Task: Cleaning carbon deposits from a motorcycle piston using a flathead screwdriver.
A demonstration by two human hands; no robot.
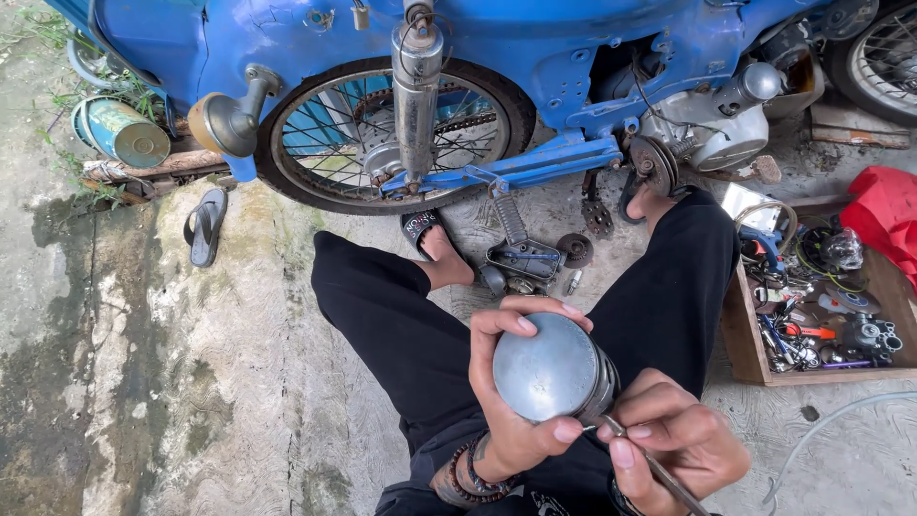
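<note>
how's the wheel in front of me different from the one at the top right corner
The rear wheel shows nearly whole, low in the blue motorbike frame, its chain sprocket visible through the spokes. The other wheel is cut off by the frame edge, only part visible. Both have black tyres and wire spokes.

One blue motorcycle, two spoked wheels, one loose sandal, one wooden parts box, one piston, two hands at work.
</note>
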